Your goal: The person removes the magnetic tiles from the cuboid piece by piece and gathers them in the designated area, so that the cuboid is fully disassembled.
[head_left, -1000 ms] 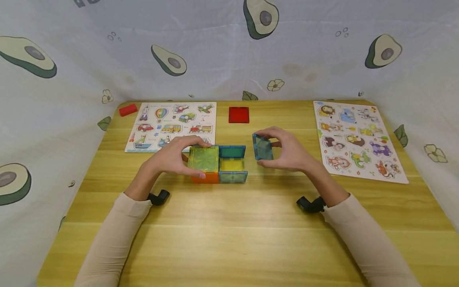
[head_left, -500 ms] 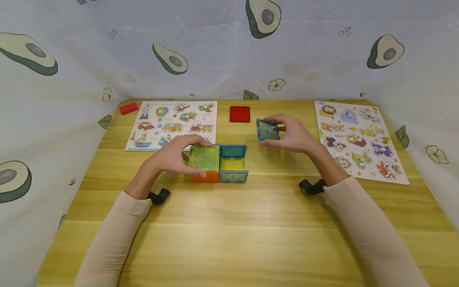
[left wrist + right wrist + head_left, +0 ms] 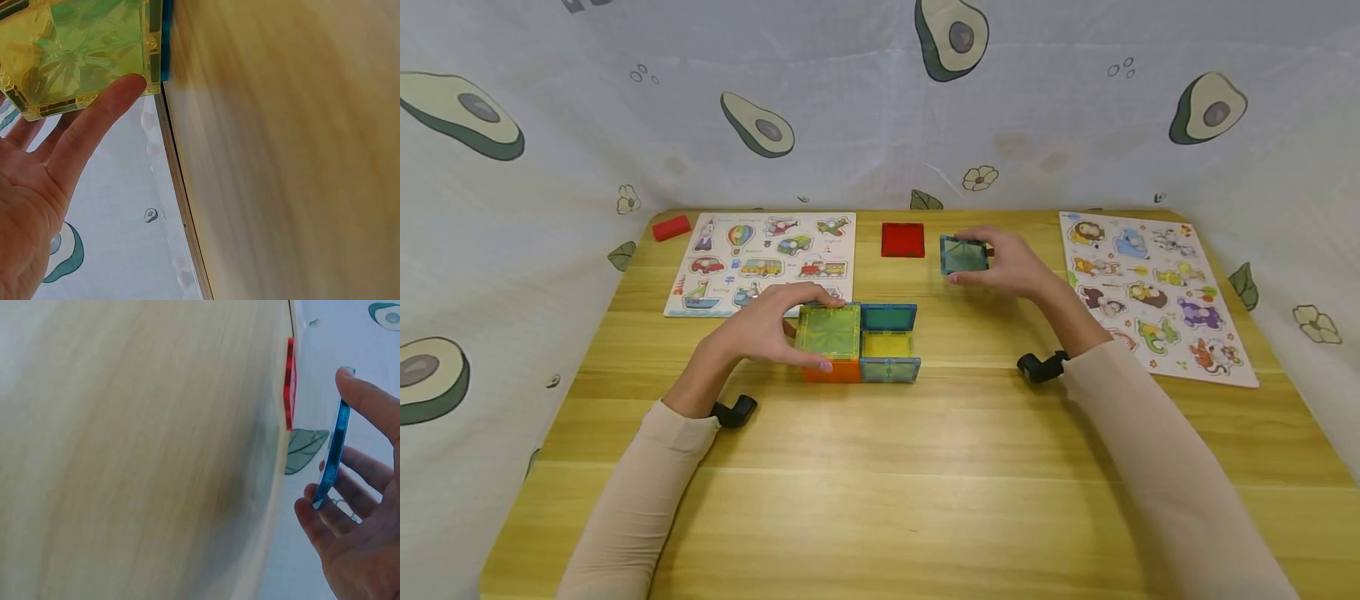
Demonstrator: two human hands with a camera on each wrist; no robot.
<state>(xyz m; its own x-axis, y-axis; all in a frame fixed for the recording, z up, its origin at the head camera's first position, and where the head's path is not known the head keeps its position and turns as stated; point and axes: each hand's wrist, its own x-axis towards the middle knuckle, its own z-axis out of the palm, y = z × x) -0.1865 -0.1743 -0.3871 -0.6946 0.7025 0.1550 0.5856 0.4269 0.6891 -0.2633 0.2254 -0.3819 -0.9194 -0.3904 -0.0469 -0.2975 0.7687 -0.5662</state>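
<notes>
My left hand point(image 3: 763, 329) grips a box of translucent magnetic tiles, thumb at the front and fingers behind. A yellow tile point(image 3: 829, 332) tops the box, with an orange tile point(image 3: 831, 372) on its front. Joined on the right is an uncovered section: blue tiles stand at its back point(image 3: 887, 317) and front, around a yellow floor tile point(image 3: 887, 344). Its right side has no wall. Between thumb and fingers, my right hand point(image 3: 1007, 262) holds a blue square magnetic tile point(image 3: 964, 255) by opposite edges, above the table behind and right of the box.
A red tile point(image 3: 902, 240) lies flat at the back of the table, left of the held tile. Vehicle puzzle board point(image 3: 760, 262) at back left, animal puzzle board point(image 3: 1153, 296) at right. A red block point(image 3: 672, 227) sits in the far left corner. An avocado-patterned cloth hangs behind.
My right hand has carried the blue tile away from the box, toward the back of the table and slightly right. The tile now lies flatter. My left hand stays on the box.
</notes>
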